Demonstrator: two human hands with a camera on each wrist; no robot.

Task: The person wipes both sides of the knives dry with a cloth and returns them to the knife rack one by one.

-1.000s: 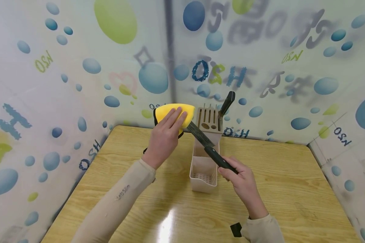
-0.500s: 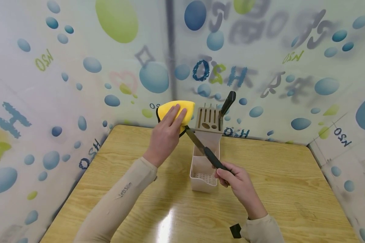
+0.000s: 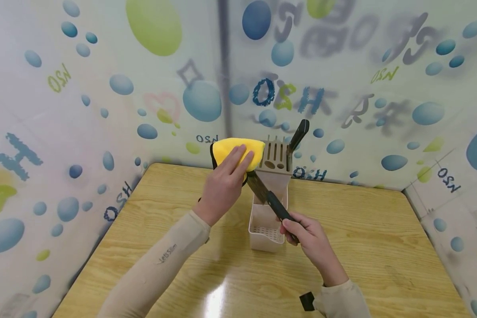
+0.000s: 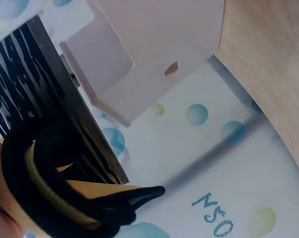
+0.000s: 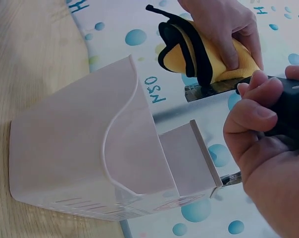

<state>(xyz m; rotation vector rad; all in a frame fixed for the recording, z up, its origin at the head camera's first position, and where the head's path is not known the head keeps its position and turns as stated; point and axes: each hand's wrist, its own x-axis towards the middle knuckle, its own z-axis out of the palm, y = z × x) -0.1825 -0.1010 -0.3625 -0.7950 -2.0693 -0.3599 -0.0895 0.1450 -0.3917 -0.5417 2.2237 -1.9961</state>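
My right hand (image 3: 308, 236) grips the black handle of a broad-bladed knife (image 3: 277, 204), held at a slant above the table with its blade toward the upper left. A yellow cloth with black edging (image 3: 235, 152) is folded over the blade's far part. My left hand (image 3: 224, 190) pinches this cloth around the blade, fingers on top and thumb beneath. Dark wavy streaks mark the blade (image 4: 65, 99) in the left wrist view. From the right wrist, the blade's squared end (image 5: 194, 93) shows past the folded cloth (image 5: 238, 67).
Behind the knife, a pale plastic knife holder (image 3: 267, 244) stands on the wooden table (image 3: 361, 247). Its brown slotted top (image 3: 276, 161) holds another black-handled knife (image 3: 300, 134), upright and leaning right. Patterned walls (image 3: 350, 88) close off the table's back and sides.
My left hand and the cloth slid down-left along the blade, then moved right. The knife shifted a little, its handle now lower and steeper in my right hand. The holder stayed put.
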